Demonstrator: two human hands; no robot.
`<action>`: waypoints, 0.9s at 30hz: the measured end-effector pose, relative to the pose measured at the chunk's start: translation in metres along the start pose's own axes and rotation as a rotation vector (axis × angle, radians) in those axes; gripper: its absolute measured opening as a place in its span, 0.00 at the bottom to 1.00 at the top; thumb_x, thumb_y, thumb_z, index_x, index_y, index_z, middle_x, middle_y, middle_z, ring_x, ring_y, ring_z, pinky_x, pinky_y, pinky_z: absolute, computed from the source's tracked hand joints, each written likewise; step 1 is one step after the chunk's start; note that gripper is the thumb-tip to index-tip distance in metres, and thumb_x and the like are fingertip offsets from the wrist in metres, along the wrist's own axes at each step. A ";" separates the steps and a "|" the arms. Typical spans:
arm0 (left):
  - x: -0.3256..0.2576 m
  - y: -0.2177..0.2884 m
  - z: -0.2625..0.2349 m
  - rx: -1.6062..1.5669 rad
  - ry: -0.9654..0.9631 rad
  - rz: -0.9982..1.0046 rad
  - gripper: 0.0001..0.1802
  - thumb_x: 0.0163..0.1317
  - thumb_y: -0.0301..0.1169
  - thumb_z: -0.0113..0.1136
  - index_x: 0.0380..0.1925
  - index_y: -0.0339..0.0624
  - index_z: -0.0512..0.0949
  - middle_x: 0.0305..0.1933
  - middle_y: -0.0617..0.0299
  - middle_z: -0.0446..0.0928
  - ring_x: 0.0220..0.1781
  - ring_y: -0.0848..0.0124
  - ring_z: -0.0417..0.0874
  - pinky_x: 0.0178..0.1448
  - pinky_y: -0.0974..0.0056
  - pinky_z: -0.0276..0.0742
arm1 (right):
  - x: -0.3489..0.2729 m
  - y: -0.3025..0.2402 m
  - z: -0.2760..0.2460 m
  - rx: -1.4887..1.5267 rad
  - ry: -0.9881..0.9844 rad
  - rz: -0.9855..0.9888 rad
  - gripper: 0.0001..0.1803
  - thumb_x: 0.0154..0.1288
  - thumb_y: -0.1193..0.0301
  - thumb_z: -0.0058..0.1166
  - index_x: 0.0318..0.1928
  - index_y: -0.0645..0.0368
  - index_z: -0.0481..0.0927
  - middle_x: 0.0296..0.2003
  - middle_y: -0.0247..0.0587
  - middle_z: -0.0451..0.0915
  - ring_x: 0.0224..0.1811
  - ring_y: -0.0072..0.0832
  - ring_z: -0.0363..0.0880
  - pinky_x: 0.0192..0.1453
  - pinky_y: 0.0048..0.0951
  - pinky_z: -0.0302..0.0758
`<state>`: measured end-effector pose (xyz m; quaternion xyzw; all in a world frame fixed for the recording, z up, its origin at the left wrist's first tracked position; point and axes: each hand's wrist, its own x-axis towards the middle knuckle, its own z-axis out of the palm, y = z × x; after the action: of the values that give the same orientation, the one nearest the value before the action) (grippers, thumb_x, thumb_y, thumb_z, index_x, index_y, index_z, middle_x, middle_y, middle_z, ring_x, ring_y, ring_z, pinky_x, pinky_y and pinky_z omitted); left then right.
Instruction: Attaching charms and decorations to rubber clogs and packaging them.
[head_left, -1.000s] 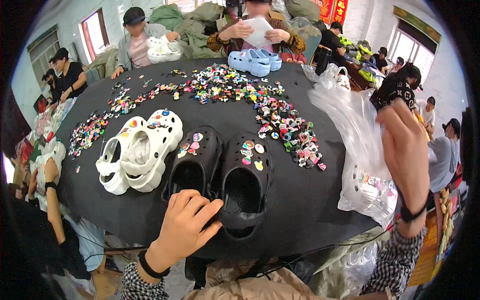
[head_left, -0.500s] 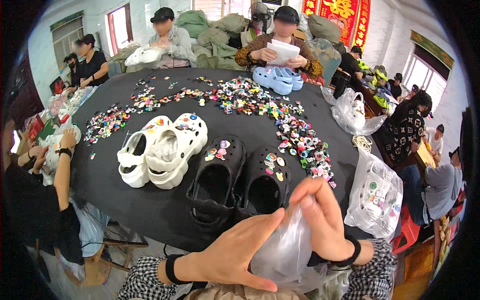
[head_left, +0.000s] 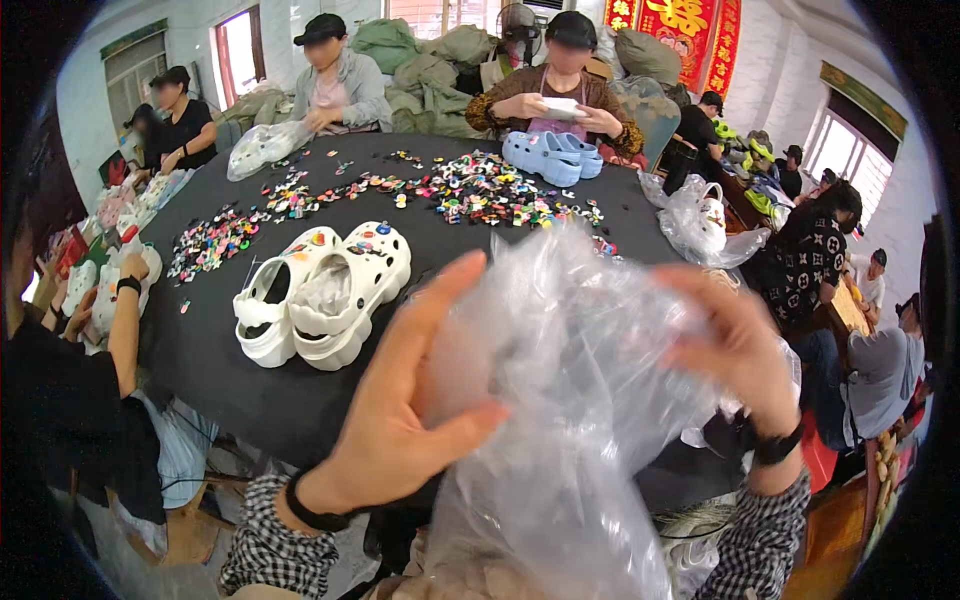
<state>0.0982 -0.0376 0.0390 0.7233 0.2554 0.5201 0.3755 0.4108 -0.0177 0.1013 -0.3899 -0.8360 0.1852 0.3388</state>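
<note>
In front of me hangs a clear plastic bag (head_left: 560, 400), lifted above the near edge of the table and spread between both hands. My left hand (head_left: 390, 400) has it at the left side, thumb in front and fingers partly behind the film. At the bag's right side is my right hand (head_left: 735, 345), its fingers curled at the film and smeared by motion. A pair of white clogs (head_left: 375, 275) with colourful charms stands on the table, left of my left hand. The bag and hands hide the table area right of them.
Piles of small shoe charms (head_left: 480, 190) lie across the black table (head_left: 200, 370). Light-blue clogs (head_left: 555, 158) stand at the far side before a seated person. Bagged white shoes (head_left: 710, 220) lie at the right. Another person's arm (head_left: 125, 330) works at the left edge.
My hands have risen and moved apart, opening out the bunched plastic bag. The black clogs seen before are now hidden behind it. Across the table, a person has lowered white shoes in a bag.
</note>
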 end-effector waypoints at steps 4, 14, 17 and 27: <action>0.020 0.007 -0.026 -0.156 -0.130 -0.179 0.54 0.56 0.14 0.65 0.79 0.45 0.46 0.73 0.57 0.63 0.56 0.75 0.76 0.59 0.67 0.74 | 0.028 -0.005 -0.061 0.345 0.318 0.065 0.23 0.62 0.80 0.58 0.59 0.63 0.78 0.46 0.34 0.83 0.49 0.19 0.80 0.57 0.22 0.74; 0.023 -0.009 -0.052 -0.163 0.094 -0.188 0.35 0.69 0.22 0.53 0.75 0.43 0.59 0.64 0.59 0.75 0.58 0.75 0.77 0.63 0.68 0.72 | 0.038 0.095 -0.041 -0.147 0.292 0.058 0.36 0.67 0.60 0.64 0.71 0.56 0.67 0.53 0.46 0.81 0.50 0.27 0.80 0.54 0.29 0.78; 0.019 -0.020 -0.061 -0.165 0.203 -0.177 0.29 0.69 0.19 0.50 0.71 0.39 0.66 0.67 0.58 0.73 0.62 0.74 0.76 0.69 0.67 0.68 | 0.015 0.099 -0.009 0.391 -0.023 0.435 0.44 0.74 0.47 0.50 0.79 0.45 0.42 0.57 0.56 0.76 0.52 0.36 0.83 0.55 0.37 0.81; 0.026 -0.031 -0.036 -0.241 0.389 -0.089 0.35 0.71 0.21 0.42 0.78 0.43 0.52 0.77 0.60 0.63 0.66 0.72 0.75 0.70 0.64 0.69 | 0.011 0.044 0.101 0.790 -0.037 0.108 0.57 0.65 0.68 0.67 0.80 0.49 0.35 0.72 0.48 0.62 0.69 0.31 0.67 0.68 0.34 0.68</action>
<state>0.0733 0.0104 0.0355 0.5475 0.2906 0.6596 0.4251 0.3574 0.0134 0.0102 -0.2695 -0.6848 0.5170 0.4372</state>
